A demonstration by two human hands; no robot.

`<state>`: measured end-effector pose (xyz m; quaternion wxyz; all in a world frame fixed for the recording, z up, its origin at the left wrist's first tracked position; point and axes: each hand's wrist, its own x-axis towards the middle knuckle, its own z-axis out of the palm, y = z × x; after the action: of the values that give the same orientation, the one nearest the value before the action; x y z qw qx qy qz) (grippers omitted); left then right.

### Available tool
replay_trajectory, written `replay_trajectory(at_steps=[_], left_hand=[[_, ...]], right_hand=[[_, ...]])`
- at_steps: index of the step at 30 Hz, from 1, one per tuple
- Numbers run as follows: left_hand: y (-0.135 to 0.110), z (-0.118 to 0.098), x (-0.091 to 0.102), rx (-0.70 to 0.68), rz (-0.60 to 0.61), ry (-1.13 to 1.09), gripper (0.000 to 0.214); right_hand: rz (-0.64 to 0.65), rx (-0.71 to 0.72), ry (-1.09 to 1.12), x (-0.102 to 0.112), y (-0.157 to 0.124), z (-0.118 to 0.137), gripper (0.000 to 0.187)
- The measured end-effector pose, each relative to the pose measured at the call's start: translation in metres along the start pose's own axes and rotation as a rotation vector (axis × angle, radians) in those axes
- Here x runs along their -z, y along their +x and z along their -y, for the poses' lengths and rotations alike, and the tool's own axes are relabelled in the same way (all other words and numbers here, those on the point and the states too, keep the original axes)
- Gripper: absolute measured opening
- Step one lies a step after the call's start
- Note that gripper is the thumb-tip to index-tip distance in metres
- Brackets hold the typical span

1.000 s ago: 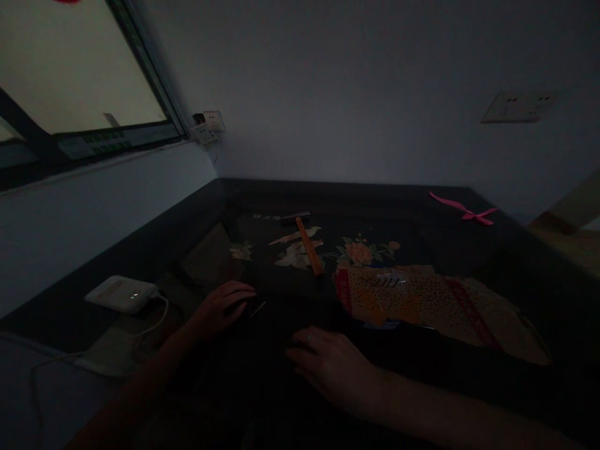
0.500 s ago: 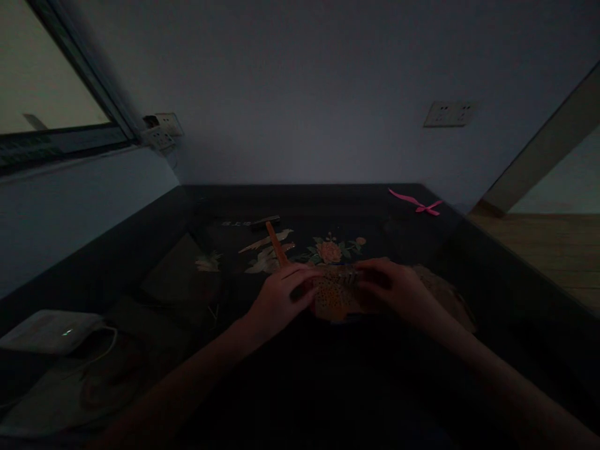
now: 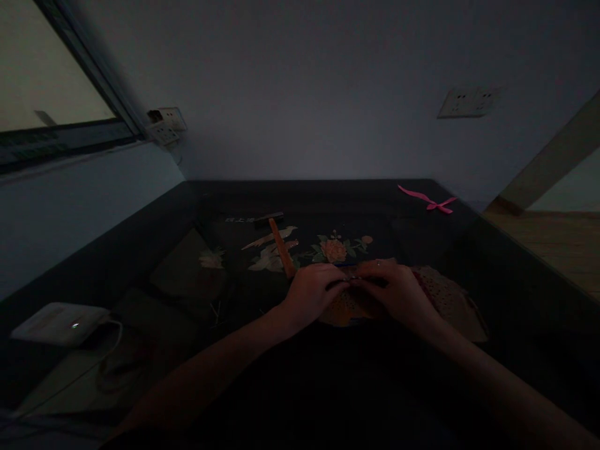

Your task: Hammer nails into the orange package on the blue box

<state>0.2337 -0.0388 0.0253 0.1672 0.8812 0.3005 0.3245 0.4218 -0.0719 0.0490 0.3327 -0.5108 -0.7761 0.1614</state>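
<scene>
In the dim light my left hand [image 3: 312, 294] and my right hand [image 3: 398, 284] meet over a dotted brown-orange piece [image 3: 349, 309], whose exact kind I cannot make out. Both hands are closed, thumbs and forefingers pinching close together at its upper part; the fingers hide what is between them. Behind my right wrist lies a brown piece with small dark dots [image 3: 452, 300]. A hammer [image 3: 280, 247] with a wooden handle rests just beyond my left hand, its dark head pointing away.
The dark tabletop [image 3: 300, 194] bears a flower and bird pattern. A pink ribbon [image 3: 435, 205] lies at the far right. To the left sits a white box-shaped device [image 3: 60, 324] with a cable. Sockets [image 3: 469, 103] are on the wall behind.
My hands have come closer together, the left moving right until the fingertips nearly touch. More of the hammer handle shows. The whole view has shifted slightly.
</scene>
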Motion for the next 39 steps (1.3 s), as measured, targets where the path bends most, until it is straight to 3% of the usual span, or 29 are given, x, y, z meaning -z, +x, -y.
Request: replay_trajectory(at_steps=[9, 15, 18, 22, 25, 27, 30, 33, 39], left_hand=[[-0.007, 0.0, -0.003, -0.012, -0.068, -0.003, 0.021], [-0.002, -0.006, 0.002, 0.17, -0.121, -0.307, 0.018], [-0.004, -0.001, 0.019, 0.26, -0.152, -0.415, 0.019], [-0.027, 0.029, 0.066, 0.369, -0.074, -0.301, 0.023], [-0.061, 0.061, 0.103, 0.523, 0.112, -0.012, 0.023], [-0.085, 0.081, 0.122, 0.624, 0.237, 0.103, 0.025], [-0.116, 0.102, 0.137, 0.694, 0.335, 0.215, 0.023], [-0.136, 0.115, 0.145, 0.754, 0.367, 0.236, 0.02], [-0.16, 0.127, 0.151, 0.883, 0.465, 0.096, 0.021]], right_hand=[[-0.145, -0.131, 0.127, -0.003, -0.006, 0.002, 0.019], [-0.148, -0.167, 0.176, 0.003, 0.0, 0.006, 0.02], [-0.148, -0.146, 0.181, 0.01, -0.001, 0.016, 0.02], [-0.052, -0.024, 0.226, 0.01, -0.025, 0.053, 0.019], [0.273, 0.217, 0.214, -0.016, -0.046, 0.086, 0.014], [0.502, 0.308, -0.022, -0.045, -0.049, 0.101, 0.009], [0.538, 0.293, -0.189, -0.094, -0.033, 0.107, 0.008], [0.505, 0.248, -0.325, -0.127, -0.003, 0.102, 0.01], [0.501, 0.126, -0.471, -0.147, 0.029, 0.092, 0.019]])
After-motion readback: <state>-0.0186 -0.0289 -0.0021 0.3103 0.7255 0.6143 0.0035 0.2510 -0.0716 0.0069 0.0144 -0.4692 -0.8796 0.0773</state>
